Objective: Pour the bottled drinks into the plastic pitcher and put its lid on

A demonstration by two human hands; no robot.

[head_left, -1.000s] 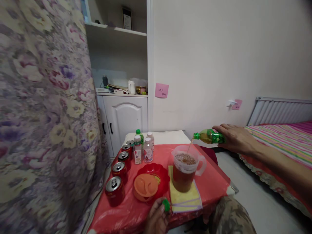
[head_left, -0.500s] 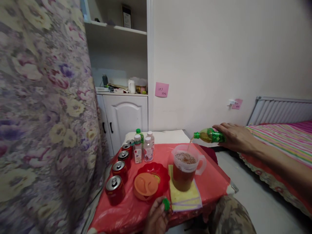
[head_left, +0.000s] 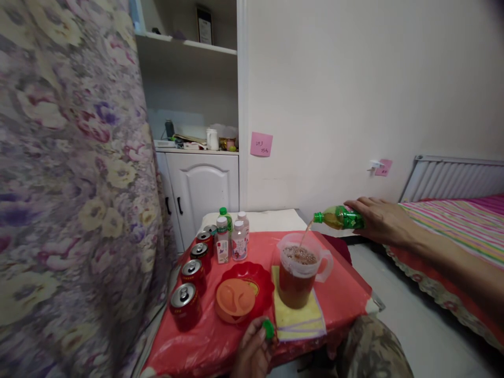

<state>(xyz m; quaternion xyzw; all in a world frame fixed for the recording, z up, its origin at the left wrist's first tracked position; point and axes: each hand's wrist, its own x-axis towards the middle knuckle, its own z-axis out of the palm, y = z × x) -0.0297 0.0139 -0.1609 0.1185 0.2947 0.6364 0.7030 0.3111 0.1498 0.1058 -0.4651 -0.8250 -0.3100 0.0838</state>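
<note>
My right hand (head_left: 380,218) is wrapped round a green bottle (head_left: 338,217), tilted on its side with its mouth to the left. A thin stream runs from it into a clear plastic pitcher (head_left: 296,283) of foamy brown liquid. The pitcher stands on a folded yellow cloth (head_left: 301,325). At the table's front edge my left hand (head_left: 254,349) pinches a green cap (head_left: 268,329). Just beyond it, an orange divided dish (head_left: 235,299) sits at a red scalloped plate (head_left: 264,283).
Several red cans (head_left: 186,307) line the table's left side. Capped bottles (head_left: 239,241) stand at the back left of the red-covered table (head_left: 342,286). A flowered curtain (head_left: 71,184) hangs left; a striped bed (head_left: 452,220) is right.
The bottle still pours, and the stream now lands a little farther left in the pitcher. Both hands have stayed almost where they were.
</note>
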